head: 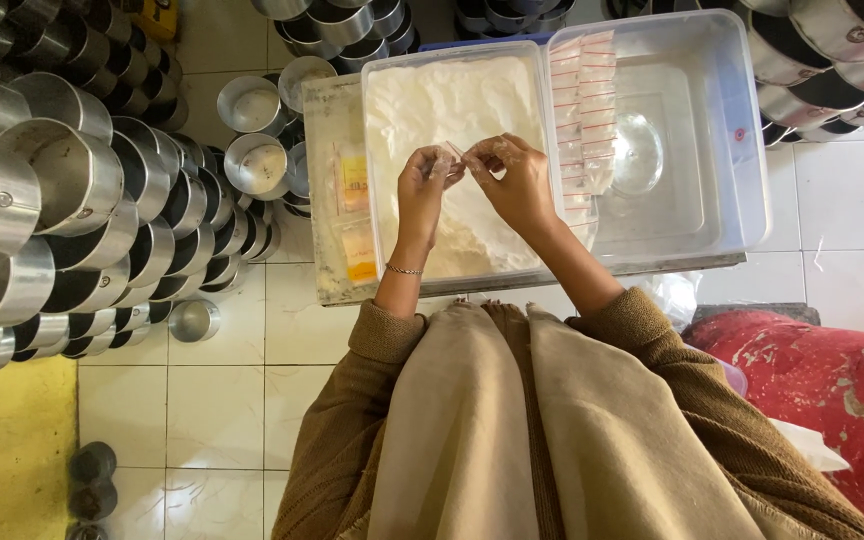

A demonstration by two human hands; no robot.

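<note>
hands (pixel 422 190) (pixel 517 180) pinch small clear bag (pixel 452 152) (red-edged) over white powder (pixel 452 110).

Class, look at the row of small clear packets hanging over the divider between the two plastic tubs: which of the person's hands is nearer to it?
Right. The right hand is just beside the packet row; the left hand is farther off, over the white powder.

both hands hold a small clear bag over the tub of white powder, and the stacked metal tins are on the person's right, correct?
Not quite. The head view shows the stacked metal tins mostly on the person's left, not right. The rest holds: the left hand and right hand pinch a small clear bag over the tub of white powder.
</note>
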